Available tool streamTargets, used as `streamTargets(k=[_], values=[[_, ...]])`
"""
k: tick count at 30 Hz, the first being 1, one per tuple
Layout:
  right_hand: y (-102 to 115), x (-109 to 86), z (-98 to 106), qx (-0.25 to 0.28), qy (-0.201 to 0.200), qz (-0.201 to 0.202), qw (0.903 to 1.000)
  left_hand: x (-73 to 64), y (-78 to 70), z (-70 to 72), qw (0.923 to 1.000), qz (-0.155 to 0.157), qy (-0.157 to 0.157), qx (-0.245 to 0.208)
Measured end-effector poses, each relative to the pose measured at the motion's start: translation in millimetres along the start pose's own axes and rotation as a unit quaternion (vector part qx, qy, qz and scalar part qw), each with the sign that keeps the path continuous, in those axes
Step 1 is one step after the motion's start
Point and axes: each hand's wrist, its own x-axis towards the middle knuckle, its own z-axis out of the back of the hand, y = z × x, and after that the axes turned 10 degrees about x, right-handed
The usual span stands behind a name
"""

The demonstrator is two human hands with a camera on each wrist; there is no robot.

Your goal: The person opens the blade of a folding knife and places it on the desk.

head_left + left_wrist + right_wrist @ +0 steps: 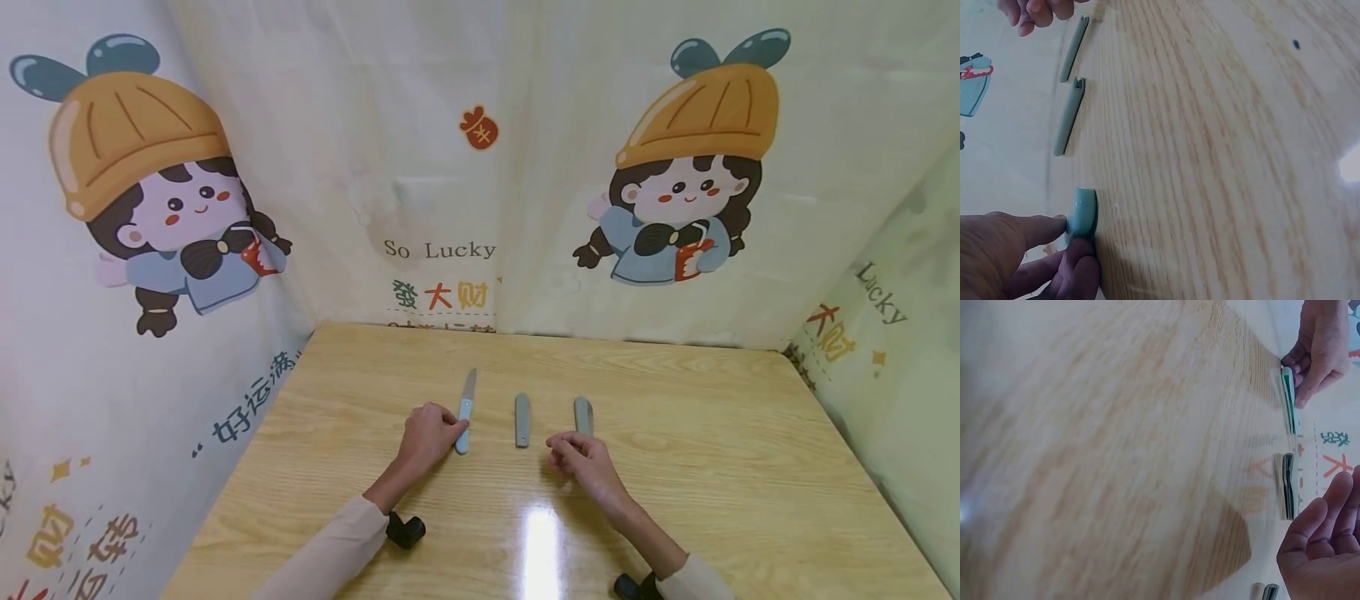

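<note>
A knife (pixel 466 409) with a pale blue handle lies on the table, its blade pointing away from me. My left hand (pixel 430 435) pinches the handle between thumb and fingers; the left wrist view shows the handle's rounded end (pixel 1087 209) projecting from this grip. To its right lies a grey-green piece (pixel 522 421) that looks like a folded knife, slotted along its edge. A similar grey-green piece (pixel 582 412) lies farther right, its near end hidden by my right hand (pixel 588 468). That hand hovers with loosely bent fingers, apparently holding nothing.
The wood-grain table (pixel 712 467) ends at a printed cloth (pixel 420 192) hung behind it and along both sides. Black devices (pixel 406 531) are worn at both wrists. A bright light reflection (pixel 541 550) shows on the near tabletop.
</note>
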Motion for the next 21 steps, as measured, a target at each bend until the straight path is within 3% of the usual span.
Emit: streamTargets(k=[8, 12, 17, 21], values=[[0.1, -0.6, 0.9, -0.006, 0.007, 0.013, 0.9999, -0.7, 5.8, 3.7, 0.9995, 0.02, 0.005, -0.024], [2.6, -0.3, 3.4, -0.056, 0.013, 0.039, 0.9976, -1.2, 8.2, 12.1, 0.9995, 0.023, -0.012, -0.019], [7.2, 5.8, 2.2, -0.159, 0.01, 0.1, 0.9821, -2.0, 7.3, 20.0, 0.9994, 0.016, -0.029, -0.003], [10.3, 11.5, -1.4, -0.217, 0.014, 0.126, 0.9679, -5.9, -1.7, 21.5, 0.9986, 0.003, -0.049, 0.018]])
